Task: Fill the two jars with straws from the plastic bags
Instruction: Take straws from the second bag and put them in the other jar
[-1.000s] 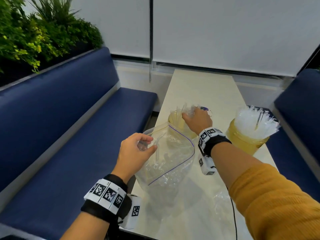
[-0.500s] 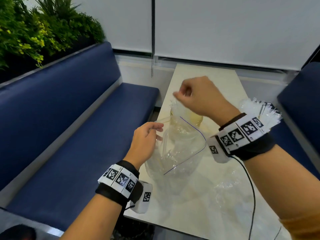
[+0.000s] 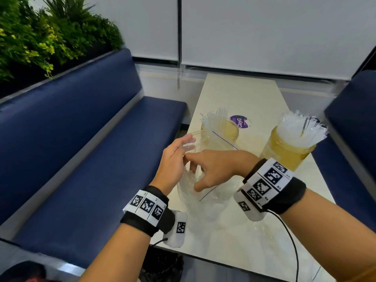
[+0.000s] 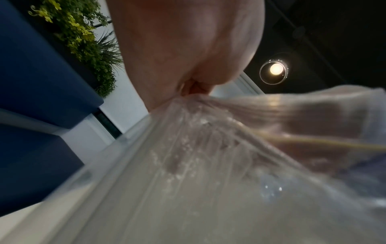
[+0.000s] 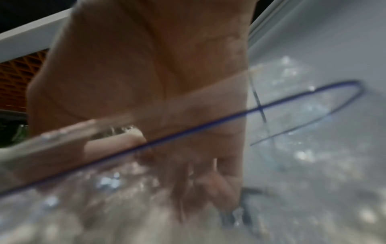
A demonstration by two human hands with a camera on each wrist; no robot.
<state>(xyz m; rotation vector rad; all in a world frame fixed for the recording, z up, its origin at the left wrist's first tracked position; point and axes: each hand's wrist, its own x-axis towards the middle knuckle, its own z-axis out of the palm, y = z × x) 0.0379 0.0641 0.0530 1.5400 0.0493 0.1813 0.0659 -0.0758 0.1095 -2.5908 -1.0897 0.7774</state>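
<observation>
Left hand [image 3: 173, 159] pinches the rim of the clear zip bag [image 3: 207, 192], holding its mouth up and open; left wrist view shows the plastic bunched at the fingertips [image 4: 194, 90]. So left grip: grasping the bag.

Right hand [image 3: 215, 169] is reaching down into the bag mouth, fingers below the blue zip line. Right wrist view is blurred; fingers [image 5: 211, 186] look partly curled among the clear straws inside, but I cannot tell whether that grip has closed on any.

The bag sits on the near left part of the cream table [image 3: 254, 102], leaning against the left jar [image 3: 221, 131].

Left jar: yellowish, partly filled, a small bunch of clear straws [image 3: 211, 121] leaning at its left side. A purple sticker [image 3: 240, 121] lies on the table just behind it.

Right jar [image 3: 289, 147]: stands near the table's right edge, packed with straws fanning out of the top, well apart from the bag.

Crumpled clear plastic [image 3: 264, 226] lies on the table near the right wrist.

Blue benches on both sides, the left bench [image 3: 81, 159] with plants [image 3: 40, 37] behind it.
</observation>
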